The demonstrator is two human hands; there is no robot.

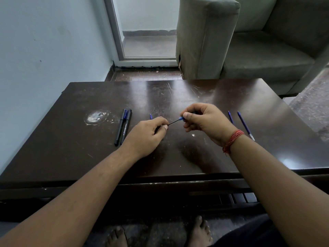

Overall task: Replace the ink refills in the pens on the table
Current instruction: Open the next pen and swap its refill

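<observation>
Above the middle of the dark wooden table [178, 157], my left hand [147, 136] and my right hand [204, 122] hold a pen between them. The left fingers pinch a thin dark rod [173, 123] that runs up to a blue piece [181, 118] gripped by my right thumb and fingers. The rest of the pen is hidden inside my hands. Two black capped pens [122, 127] lie side by side to the left. Two blue ink refills [245, 125] lie to the right. A short blue tip [151, 116] shows just behind my left hand.
A whitish stain [97, 117] marks the table at the left. A grey armchair [249, 41] stands beyond the far right edge. A wall runs along the left, and a glass door [147, 29] is behind. My bare feet [199, 232] are below the near edge.
</observation>
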